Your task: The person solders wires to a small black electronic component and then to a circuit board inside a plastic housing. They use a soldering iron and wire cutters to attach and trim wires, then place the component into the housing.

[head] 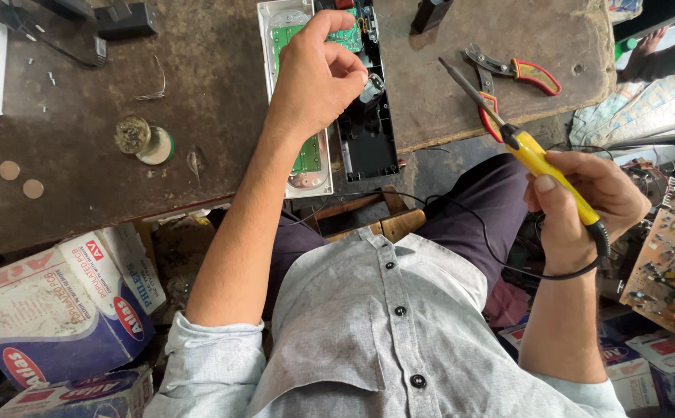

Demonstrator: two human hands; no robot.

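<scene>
Grey shirt cloth (384,340) fills the bottom of my frame, buttoned down the middle, with dark purple trousers (477,209) showing just beyond it. At lower left sit blue and white cardboard boxes (58,310), and at the right edge a brown circuit board (674,263) crowded with parts.

My right hand (585,205), right of centre, is closed around the yellow handle of a soldering iron (535,159). The iron slants up toward the left, its dark metal tip ending over the edge of the workbench (159,116), well apart from the opened device. Its black cord (508,263) loops below my wrist and trails left across the lap.

Further up, my left arm reaches across the frame's middle to the brown, worn workbench. My left hand (318,73) sits in the upper centre, fingers curled and pinching a small shiny part at the fingertips; I cannot tell exactly what that part is. The hand rests right over the opened device (329,139): a white shell half holding a green circuit board (306,155), and beside it to the right a black shell half (368,139).

On the bench at upper right lie red-handled pliers (519,73), close to the iron's tip. At left centre stands a small round tin (144,139), with two coins (20,178) nearer the left edge. A black adapter (124,19) lies at the far upper left.
</scene>
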